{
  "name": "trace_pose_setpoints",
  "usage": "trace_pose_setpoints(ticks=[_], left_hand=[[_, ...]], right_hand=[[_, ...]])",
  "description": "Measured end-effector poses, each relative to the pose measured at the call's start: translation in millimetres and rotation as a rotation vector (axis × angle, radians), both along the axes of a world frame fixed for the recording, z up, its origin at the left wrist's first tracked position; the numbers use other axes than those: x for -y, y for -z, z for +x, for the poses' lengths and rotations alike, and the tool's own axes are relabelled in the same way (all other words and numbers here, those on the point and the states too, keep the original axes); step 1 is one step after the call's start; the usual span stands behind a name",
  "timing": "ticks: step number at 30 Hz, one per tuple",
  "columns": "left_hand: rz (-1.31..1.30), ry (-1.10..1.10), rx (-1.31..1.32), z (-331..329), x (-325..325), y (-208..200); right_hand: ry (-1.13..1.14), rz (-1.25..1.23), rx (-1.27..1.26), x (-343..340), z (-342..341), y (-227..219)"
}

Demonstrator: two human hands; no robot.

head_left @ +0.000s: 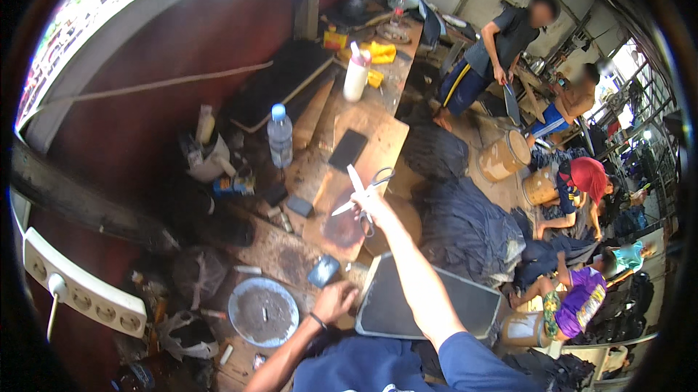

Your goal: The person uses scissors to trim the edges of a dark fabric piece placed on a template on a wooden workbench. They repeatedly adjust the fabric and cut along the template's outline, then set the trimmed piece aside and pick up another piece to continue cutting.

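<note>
My right arm stretches forward over the workbench, and my right hand (372, 204) is closed around the middle of a pair of scissors (382, 176). Their pale blades are spread apart and the dark finger loops stick out on either side. Beneath them is a wooden board (378, 134) with a dark stain and a black phone-like slab (348, 151). My left hand (336, 302) rests near the bench edge with its fingers curled. What it holds, if anything, is hidden. Close to it are a small blue box (323, 271) and a round basin of grey powder (294, 314).
A dark, pale-edged panel (429, 301) lies right of my left hand. A water bottle (280, 138) and white squeeze bottle (356, 76) stand on the bench. A power strip (83, 283) is at left. Dark cloth (465, 225) heaps on the right; several people work beyond.
</note>
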State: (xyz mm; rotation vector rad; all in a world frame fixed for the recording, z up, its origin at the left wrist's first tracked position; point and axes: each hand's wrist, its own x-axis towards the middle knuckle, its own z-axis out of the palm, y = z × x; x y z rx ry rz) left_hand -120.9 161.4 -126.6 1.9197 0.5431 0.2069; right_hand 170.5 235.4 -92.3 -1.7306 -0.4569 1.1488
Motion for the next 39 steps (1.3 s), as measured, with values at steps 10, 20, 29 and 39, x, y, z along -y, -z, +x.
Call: trace_pose_setpoints(ticks=[10,20,29,39], left_hand=[[-0.02,-0.15,-0.116,8.7,13.9,-17.8],[0.088,-0.169,-0.265,22.9,9.5,-17.6],[-0.13,-0.204,-0.095,20.1,9.6,-0.9],[-0.827,-0.148,0.222,74.4,-1.6,-39.4]], right_hand=[[-0.585,-0.304,0.599,-108.4,7.0,30.8],[-0.342,0.056,0.615,-88.3,-12.1,69.0],[-0.079,0.178,0.259,28.3,-7.0,-28.9],[-0.004,0.277,0.002,156.1,-37.8,-44.5]])
